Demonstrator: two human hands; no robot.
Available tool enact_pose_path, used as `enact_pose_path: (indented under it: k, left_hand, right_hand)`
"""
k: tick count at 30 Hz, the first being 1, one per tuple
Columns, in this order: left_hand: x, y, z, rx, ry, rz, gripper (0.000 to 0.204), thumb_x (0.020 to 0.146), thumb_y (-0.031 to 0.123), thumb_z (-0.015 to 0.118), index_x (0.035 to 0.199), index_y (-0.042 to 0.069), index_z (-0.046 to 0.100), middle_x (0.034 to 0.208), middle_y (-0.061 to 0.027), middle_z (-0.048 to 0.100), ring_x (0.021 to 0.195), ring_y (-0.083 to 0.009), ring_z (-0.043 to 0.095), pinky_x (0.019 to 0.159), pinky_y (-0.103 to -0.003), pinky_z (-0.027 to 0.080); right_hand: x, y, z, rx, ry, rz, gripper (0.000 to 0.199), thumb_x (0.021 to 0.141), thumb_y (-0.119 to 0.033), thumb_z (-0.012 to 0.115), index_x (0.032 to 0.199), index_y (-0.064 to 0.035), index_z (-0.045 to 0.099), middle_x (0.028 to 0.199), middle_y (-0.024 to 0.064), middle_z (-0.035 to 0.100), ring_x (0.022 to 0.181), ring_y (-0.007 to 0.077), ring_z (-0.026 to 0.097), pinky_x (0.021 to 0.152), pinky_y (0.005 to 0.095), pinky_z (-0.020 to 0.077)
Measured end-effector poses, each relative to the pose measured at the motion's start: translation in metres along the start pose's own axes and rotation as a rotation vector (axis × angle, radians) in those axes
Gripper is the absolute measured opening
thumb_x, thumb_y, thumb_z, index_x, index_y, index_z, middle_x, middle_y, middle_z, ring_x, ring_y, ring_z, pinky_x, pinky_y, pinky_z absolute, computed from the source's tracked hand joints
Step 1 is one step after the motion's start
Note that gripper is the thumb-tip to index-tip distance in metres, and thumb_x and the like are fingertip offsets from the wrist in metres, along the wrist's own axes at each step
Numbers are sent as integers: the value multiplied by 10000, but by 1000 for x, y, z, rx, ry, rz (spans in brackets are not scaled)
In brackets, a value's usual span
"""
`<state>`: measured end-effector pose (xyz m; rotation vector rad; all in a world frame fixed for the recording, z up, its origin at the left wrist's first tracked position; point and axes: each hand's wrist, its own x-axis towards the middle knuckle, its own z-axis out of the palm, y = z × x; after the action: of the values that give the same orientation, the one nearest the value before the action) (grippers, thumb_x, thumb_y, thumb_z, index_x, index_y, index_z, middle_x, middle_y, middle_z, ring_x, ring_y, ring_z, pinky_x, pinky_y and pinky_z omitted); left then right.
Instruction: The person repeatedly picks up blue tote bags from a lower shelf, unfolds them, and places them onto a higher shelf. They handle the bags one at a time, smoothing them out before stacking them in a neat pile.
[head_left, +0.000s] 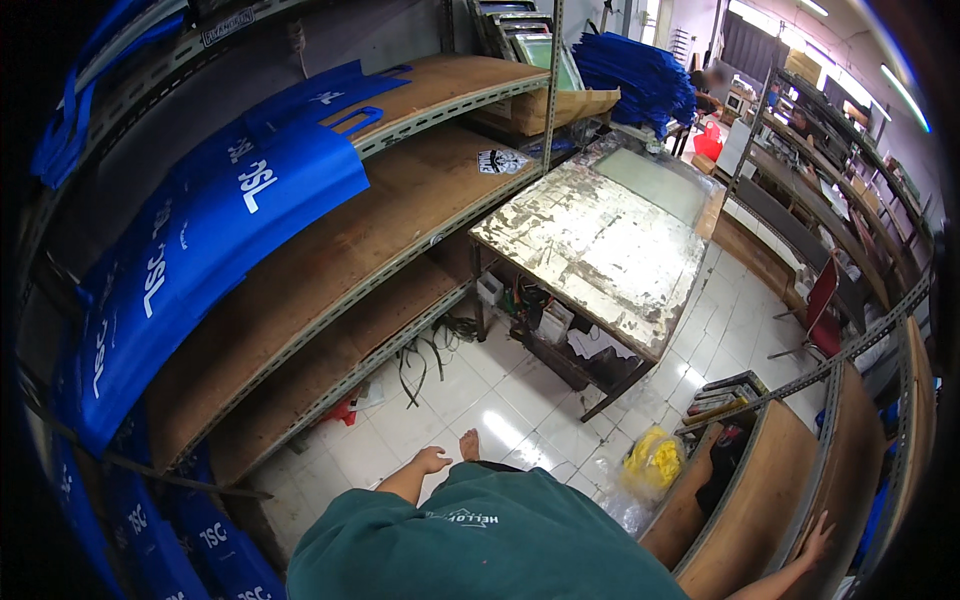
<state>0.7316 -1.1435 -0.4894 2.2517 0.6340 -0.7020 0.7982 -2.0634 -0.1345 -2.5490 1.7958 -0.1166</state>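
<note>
My left hand (432, 460) hangs beside my body above the white tiled floor, fingers loosely bent and apart, holding nothing that shows. My bare foot (469, 445) is just to its right. Far to the right, my right hand (818, 538) is stretched out with fingers spread and seems to rest on a brown wooden shelf board (830, 470) of a metal rack. Blue fabric bags (215, 205) with white print lie overlapped along the upper shelf on my left, handles outward.
Ahead stands a worn, paint-stained table (590, 250) with a glass sheet (655, 180). Blue bags (635, 80) are piled behind it. Black straps (420, 370) and a bag of yellow material (655, 460) lie on the floor. A red chair (823, 305) and people are farther off.
</note>
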Motion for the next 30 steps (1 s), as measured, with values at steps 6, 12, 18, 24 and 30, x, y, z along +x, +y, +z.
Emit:
enact_pose_path:
  k: [6,12,18,24,30]
  left_hand:
    - [8,15,-2,7,-20,29,582,701,472,645,1133,85,589,1138,-173,577,1075,-310,537,922,-363,428]
    - [3,10,-9,74,-10,7,594,713,464,651,1153,73,569,1086,-174,602,1038,-302,561,911,-352,432]
    - [13,10,-13,105,-31,23,592,706,471,645,1140,74,583,1172,-167,560,1097,-306,526,936,-357,415]
    - [13,5,-12,41,-132,-34,572,708,414,677,1139,51,581,1120,-188,587,1060,-304,556,903,-347,439]
    - [35,9,-19,47,-172,30,546,729,371,686,1147,39,572,1110,-203,589,1052,-299,563,895,-344,445]
  right_hand:
    - [19,9,22,44,267,-105,987,707,-807,295,1437,-193,40,1449,190,190,1323,367,210,1068,494,154]
    - [28,13,28,3,-34,-10,1011,684,-831,288,1423,-149,191,1469,178,120,1338,354,173,1079,475,133]
    - [-56,0,-30,60,51,37,1006,671,-835,314,1387,-128,298,1454,214,141,1341,360,147,1082,469,126]
    - [-70,-29,-29,168,217,35,994,698,-791,358,1430,-158,129,1444,160,227,1303,372,257,1050,498,205]
    - [-104,-30,-48,48,-37,81,964,708,-813,271,1428,-181,164,1477,146,121,1351,343,135,1055,550,132]
